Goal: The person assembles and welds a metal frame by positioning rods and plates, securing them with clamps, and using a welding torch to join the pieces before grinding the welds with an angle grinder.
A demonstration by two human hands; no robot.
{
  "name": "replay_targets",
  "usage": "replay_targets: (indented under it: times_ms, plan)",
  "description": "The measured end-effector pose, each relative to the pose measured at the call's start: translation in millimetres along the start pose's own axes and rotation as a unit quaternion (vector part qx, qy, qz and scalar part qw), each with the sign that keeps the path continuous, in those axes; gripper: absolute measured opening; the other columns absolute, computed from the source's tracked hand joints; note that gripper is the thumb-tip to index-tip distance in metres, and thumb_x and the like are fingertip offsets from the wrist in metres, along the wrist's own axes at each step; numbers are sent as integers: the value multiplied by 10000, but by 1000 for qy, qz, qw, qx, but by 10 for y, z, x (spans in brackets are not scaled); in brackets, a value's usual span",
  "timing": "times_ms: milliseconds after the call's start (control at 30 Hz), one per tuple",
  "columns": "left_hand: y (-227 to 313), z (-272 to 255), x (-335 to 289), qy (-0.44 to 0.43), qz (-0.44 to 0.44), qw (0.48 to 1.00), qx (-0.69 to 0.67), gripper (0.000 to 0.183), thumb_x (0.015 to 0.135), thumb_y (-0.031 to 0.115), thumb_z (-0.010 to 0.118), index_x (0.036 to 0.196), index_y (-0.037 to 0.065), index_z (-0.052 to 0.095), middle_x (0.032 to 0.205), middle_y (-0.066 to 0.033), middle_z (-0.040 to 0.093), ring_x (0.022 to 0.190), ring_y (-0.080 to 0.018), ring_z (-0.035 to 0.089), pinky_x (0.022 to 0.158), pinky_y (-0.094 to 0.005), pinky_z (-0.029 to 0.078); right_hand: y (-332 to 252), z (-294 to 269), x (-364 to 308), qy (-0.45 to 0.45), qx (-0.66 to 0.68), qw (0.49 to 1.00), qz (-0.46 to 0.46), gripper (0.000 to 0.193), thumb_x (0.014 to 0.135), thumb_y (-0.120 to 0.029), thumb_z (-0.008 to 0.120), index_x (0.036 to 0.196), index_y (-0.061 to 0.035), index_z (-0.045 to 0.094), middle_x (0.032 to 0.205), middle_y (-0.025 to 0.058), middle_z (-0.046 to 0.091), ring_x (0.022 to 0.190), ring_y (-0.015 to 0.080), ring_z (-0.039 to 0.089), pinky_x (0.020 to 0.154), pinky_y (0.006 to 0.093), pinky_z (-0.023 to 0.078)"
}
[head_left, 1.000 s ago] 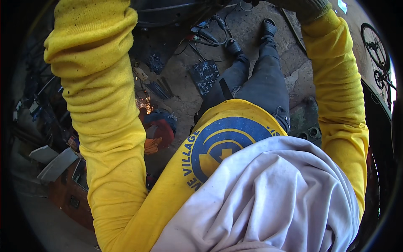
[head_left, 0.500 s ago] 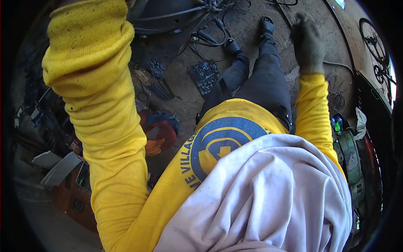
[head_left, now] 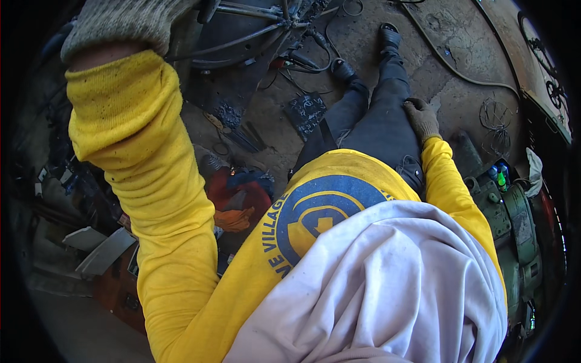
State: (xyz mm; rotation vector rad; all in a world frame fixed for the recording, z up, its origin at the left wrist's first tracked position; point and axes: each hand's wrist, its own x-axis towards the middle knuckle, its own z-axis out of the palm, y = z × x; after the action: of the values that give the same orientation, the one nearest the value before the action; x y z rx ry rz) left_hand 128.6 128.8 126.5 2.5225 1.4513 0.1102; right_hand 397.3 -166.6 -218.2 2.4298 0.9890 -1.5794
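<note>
My left arm, in a yellow sleeve, reaches up to the upper left. Its hand, in a grey knitted glove, is cut off by the top edge, so the fingers are hidden. Close to that hand is a frame of welded metal bars meeting at a hub. My right hand, also gloved, rests against my right thigh with its fingers laid on the dark trousers; I see nothing held in it. A handle with a cable, like a welding electrode holder, lies beside the frame.
A dark plate with chalk marks lies left of my legs, near small dark pieces and flat metal strips. An orange cloth lies closer. Right are a wire bundle, a hose and a green machine.
My right hand has come back from over the floor to my thigh. The left glove and more of the bar frame now show at the top.
</note>
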Motion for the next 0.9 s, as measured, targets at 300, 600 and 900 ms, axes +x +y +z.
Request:
replay_targets:
  times_ms: [300,600,900]
  plan:
    - [-33,148,93,32,-6,996,-81,260,905,7,517,1090,-40,693,845,-133,726,648,-173,672,629,-311,566,200,131,68,12,44,999,11,502,903,-460,653,1264,-113,685,1291,165,669,1231,333,610,1055,381,452]
    - [-119,39,15,13,89,996,-19,219,877,-8,498,999,-35,678,791,-133,688,686,-206,658,663,-326,541,115,57,78,2,39,999,2,505,899,-457,654,1262,-107,684,1293,174,666,1229,343,607,1052,385,452]
    - [248,307,181,33,-138,970,199,204,870,11,518,987,-37,677,823,-152,703,676,-242,660,664,-351,540,222,71,88,6,40,999,27,515,892,-466,652,1262,-109,684,1295,172,665,1229,339,608,1053,384,450]
